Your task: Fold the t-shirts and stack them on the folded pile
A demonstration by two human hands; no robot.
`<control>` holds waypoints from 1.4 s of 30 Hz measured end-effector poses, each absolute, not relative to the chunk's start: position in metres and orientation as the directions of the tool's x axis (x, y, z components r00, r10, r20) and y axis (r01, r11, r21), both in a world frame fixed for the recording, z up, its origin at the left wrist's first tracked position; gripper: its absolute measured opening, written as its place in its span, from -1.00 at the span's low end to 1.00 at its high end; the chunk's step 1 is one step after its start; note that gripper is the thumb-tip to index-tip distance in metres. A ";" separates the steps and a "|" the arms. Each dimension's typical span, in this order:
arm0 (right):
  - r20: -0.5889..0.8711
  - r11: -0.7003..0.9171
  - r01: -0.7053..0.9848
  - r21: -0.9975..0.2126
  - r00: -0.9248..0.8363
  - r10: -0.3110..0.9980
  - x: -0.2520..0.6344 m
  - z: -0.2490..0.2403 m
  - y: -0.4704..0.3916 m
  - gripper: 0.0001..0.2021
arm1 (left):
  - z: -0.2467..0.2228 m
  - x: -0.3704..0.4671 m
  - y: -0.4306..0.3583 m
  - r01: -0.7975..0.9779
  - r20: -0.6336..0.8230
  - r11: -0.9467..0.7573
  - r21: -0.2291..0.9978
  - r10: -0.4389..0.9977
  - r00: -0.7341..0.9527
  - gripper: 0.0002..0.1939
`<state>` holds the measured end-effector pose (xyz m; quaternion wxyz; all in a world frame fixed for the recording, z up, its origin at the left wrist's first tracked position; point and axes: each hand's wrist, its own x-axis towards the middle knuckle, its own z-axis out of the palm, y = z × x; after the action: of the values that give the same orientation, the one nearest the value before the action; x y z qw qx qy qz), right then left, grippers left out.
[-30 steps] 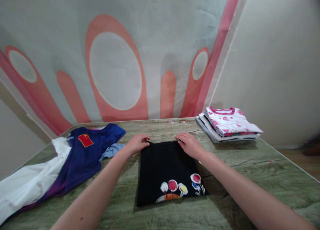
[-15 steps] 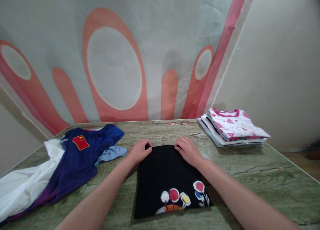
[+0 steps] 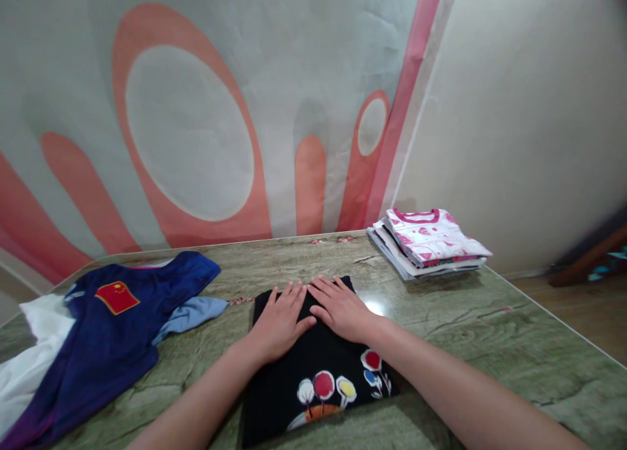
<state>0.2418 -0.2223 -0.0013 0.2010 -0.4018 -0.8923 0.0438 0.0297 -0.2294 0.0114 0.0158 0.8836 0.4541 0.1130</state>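
Note:
A folded black T-shirt with a print of colourful round flowers along its near edge lies on the wooden table in front of me. My left hand rests flat on its upper left part, fingers stretched out. Beside it, my right hand presses flat on the upper right part, its fingers spread and the fingertips of both hands close together. Neither hand grips anything. Part of the shirt's far edge is covered by my fingers.
To the left lies a loose dark blue shirt with a red flag patch, with a white garment and a light blue piece of cloth under it. A stack of folded clothes sits at the back right. Behind the wood-grain table rises a wall.
Both hands have let go of the shirt's far corners and moved inward, now lying flat on the fabric. The view has turned slightly to the right.

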 end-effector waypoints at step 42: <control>-0.223 -0.145 0.293 -0.945 -0.255 0.941 0.314 -0.001 -0.169 -0.62 | 0.030 -0.050 -0.192 0.344 -0.287 0.207 0.916 0.937 0.201 -0.39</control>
<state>0.3137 -0.1693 -0.0015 0.3006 -0.5312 -0.5807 0.5387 -0.0502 -0.1918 0.0296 0.5308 0.5644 0.5673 0.2791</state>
